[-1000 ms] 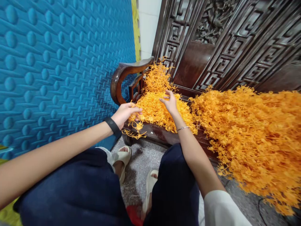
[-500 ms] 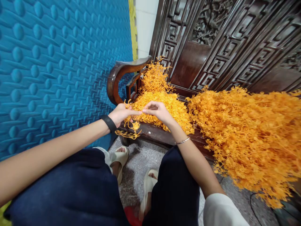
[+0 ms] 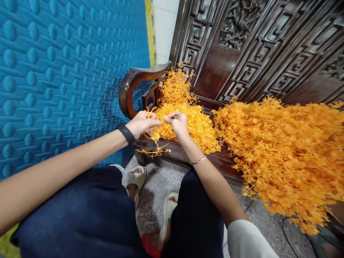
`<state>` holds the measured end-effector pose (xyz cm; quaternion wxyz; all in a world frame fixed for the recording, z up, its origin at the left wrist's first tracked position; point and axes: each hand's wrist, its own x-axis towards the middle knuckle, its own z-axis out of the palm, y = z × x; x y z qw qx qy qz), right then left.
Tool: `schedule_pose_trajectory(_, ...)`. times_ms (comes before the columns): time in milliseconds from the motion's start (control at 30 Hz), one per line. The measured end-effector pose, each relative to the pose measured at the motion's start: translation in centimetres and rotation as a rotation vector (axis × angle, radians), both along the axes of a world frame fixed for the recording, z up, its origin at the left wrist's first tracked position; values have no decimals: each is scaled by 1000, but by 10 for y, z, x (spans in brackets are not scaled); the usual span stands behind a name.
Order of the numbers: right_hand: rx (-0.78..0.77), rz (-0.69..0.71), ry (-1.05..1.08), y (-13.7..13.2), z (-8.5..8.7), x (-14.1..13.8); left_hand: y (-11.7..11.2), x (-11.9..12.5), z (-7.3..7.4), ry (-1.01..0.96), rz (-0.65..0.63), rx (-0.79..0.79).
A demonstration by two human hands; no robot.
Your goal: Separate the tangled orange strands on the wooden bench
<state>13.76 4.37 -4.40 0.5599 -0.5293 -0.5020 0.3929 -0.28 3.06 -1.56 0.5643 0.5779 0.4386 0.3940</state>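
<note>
My left hand point(image 3: 142, 123), a dark band at its wrist, is closed around an orange branching plastic sprig; one end pokes above the fingers. Below the hand, more of the sprig point(image 3: 154, 152) dangles in front of the bench's edge. A short gap to the right, my right hand point(image 3: 178, 125) is pinched, thumb against fingers. Whatever lies in that pinch is too small to make out. Behind both hands, a pile of yellow-orange plastic pieces point(image 3: 199, 125) covers part of the wooden bench seat point(image 3: 178, 154). A looser clump of branching sprigs point(image 3: 177, 86) stands behind it.
A large heap of orange sprigs point(image 3: 290, 154) spreads along the right, overhanging the bench front. The curved armrest point(image 3: 125, 91) rises at left beside the blue textured mat point(image 3: 67, 71). A carved backrest point(image 3: 217, 71) stands behind. A black cable point(image 3: 285, 233) lies on the floor.
My hands have moved from touching at the fingertips to slightly apart. My left fingers have curled in more, and the dangling sprig has shifted a little right.
</note>
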Motion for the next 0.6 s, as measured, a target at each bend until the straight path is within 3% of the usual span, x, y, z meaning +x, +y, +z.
schedule_pose_trajectory(167, 190, -130, -307, 3, -8, -22, 7, 3, 2, 10, 157, -5)
schedule_pose_trajectory(300, 225, -176, -464, 13, -9, -26, 2, 7, 4, -10, 261, -27)
schedule_pose_trajectory(433, 139, -433, -380, 40, -5, 15, -21, 12, 3, 69, 138, -145)
schedule_pose_trajectory(600, 170, -342, -352, 64, -4, 59, -35, 9, 0, 68, -11, -123)
